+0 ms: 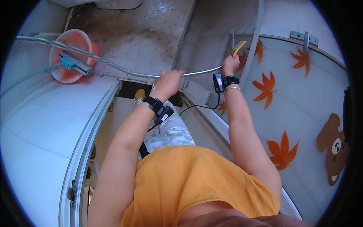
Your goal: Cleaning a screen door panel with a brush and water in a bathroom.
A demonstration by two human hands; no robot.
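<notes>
A silver flexible shower hose [130,72] stretches from the upper left across the view to both hands. My left hand [170,82] is closed over its middle section, knuckles up. Farther right, my right hand [230,65] is wrapped round the hose near its end. Beyond that fist sticks out a piece with a yellow edge and a greyish side [239,48]; its kind is hard to make out. Both wrists carry black straps with small boxes and cables.
A teal-headed sponge mop [69,61] leans against a red and white basin [81,34] at the left. A white sliding-door frame [85,145] stands left of me. Frosted panels with maple-leaf stickers [265,89] line the right. Beyond lies a wet, stained tiled floor [140,34].
</notes>
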